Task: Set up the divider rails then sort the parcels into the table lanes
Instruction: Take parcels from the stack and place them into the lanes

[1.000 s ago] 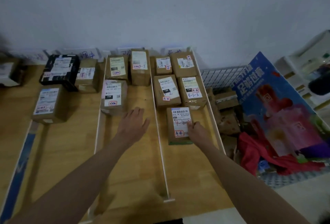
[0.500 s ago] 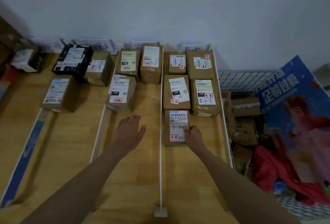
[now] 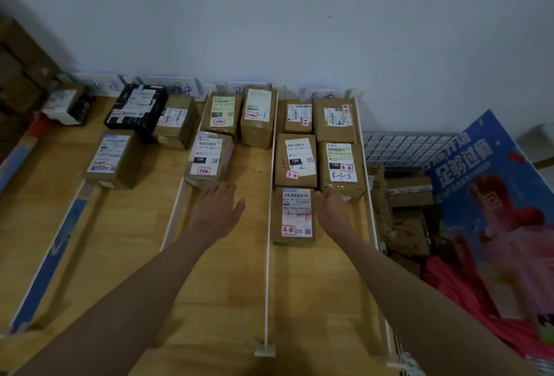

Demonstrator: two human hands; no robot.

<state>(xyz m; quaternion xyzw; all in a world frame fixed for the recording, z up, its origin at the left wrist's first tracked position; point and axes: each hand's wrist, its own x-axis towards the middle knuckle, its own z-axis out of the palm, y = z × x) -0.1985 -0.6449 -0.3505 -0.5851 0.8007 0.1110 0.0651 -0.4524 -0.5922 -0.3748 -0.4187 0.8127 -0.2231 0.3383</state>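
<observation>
White divider rails (image 3: pixel 267 255) split the wooden table (image 3: pixel 126 255) into lanes running to the wall. The right lane holds several brown parcels; the nearest parcel (image 3: pixel 295 216) lies flat with its label up, against the middle rail. My right hand (image 3: pixel 331 210) rests just right of that parcel, fingers spread, holding nothing. My left hand (image 3: pixel 217 210) hovers flat and open over the middle lane, just below a taped parcel (image 3: pixel 208 159). More parcels stand at the back of the middle and left lanes, among them a black box (image 3: pixel 136 108).
A wire basket (image 3: pixel 401 147) with loose boxes stands right of the table, next to a blue poster (image 3: pixel 491 195) and red cloth (image 3: pixel 467 294). Handwritten lane labels (image 3: pixel 322 96) line the wall. A blue-striped rail (image 3: pixel 51 252) bounds the left lane. Dark boxes are stacked at far left.
My right hand has come off the nearest parcel and now sits beside it. The parcel lies closer to the row behind it. My left hand stays over the middle lane.
</observation>
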